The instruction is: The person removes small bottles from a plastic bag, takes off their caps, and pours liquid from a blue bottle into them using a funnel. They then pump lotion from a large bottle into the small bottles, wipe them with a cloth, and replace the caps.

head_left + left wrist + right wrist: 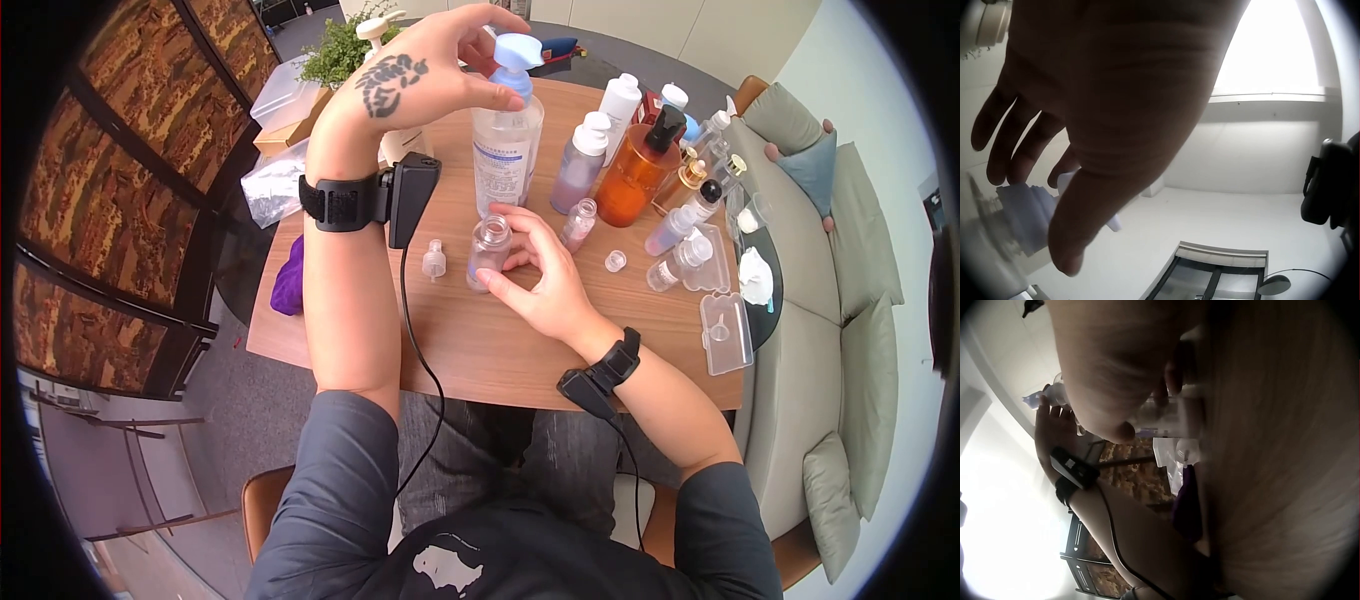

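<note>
A tall clear pump bottle (503, 165) with a blue pump head (518, 52) stands near the middle of the table (440, 350). From above, my left hand (425, 75) grips its blue collar (1025, 215), with the thumb on the near side and the fingers around the far side. My right hand (548, 285) holds a small, open-necked clear bottle (488, 245) upright just in front of the pump bottle. Left of that small bottle stands a clear dispenser top (434, 260). Another small bottle (578, 225) with pinkish contents is to the right, near a small clear cap (615, 261).
Several bottles crowd the right side, among them an amber pump bottle (632, 180) and a lilac-tinted bottle (580, 168). An open clear plastic case (727, 335) lies at the right edge. A purple cloth (288, 280) and clear plastic bag (272, 190) are at the left.
</note>
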Demonstrator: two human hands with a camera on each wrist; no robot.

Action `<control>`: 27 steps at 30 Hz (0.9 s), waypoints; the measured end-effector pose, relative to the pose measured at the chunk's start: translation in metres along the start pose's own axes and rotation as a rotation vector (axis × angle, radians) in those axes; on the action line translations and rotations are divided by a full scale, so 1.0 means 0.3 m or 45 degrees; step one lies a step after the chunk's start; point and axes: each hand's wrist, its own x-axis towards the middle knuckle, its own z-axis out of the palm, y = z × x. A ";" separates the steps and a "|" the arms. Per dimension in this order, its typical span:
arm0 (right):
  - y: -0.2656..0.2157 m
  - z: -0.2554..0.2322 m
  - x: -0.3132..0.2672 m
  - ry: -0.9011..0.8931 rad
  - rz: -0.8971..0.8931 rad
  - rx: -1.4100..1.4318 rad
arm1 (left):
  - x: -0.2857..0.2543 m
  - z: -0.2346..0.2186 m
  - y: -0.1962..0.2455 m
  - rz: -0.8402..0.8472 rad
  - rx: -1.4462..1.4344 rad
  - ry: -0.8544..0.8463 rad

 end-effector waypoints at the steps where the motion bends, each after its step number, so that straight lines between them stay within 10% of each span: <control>1: 0.001 0.001 -0.001 0.001 -0.009 0.005 | -0.011 -0.005 0.006 0.019 -0.079 -0.007; 24: 0.000 0.000 -0.006 0.015 -0.002 0.031 | -0.021 -0.008 -0.029 0.061 -0.063 0.084; 27: -0.002 0.000 -0.002 0.012 0.001 0.024 | -0.021 -0.006 0.030 -0.203 0.051 0.117</control>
